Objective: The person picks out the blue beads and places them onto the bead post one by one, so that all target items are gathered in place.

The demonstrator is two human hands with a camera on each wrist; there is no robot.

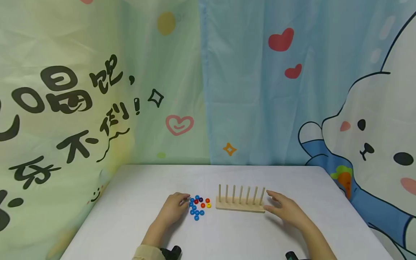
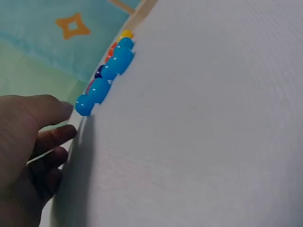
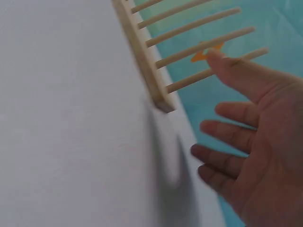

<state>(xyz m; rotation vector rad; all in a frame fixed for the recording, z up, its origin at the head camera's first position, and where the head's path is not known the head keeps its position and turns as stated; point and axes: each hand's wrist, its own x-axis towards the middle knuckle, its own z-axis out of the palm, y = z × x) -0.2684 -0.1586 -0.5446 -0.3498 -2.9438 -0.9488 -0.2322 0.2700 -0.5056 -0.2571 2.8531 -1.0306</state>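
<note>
Several small round beads lie in a loose cluster on the white table: blue beads [image 1: 196, 212], red-orange ones, a dark one and a yellow bead [image 1: 208, 206]. Just left of them is my left hand [image 1: 174, 207], fingers loosely bent and holding nothing; in the left wrist view its thumb [image 2: 54, 109] is close to the nearest blue bead [image 2: 84, 105]. To the right of the beads stands a wooden peg rack [image 1: 240, 205] with a row of several bare upright pegs. My right hand [image 1: 286, 208] is at the rack's right end, fingers spread and relaxed, gripping nothing.
The white table [image 1: 208, 238] extends around the beads and rack, its far edge meeting a printed curtain [image 1: 240, 90]. Black wrist straps [image 1: 172, 252] show at the lower edge of the head view.
</note>
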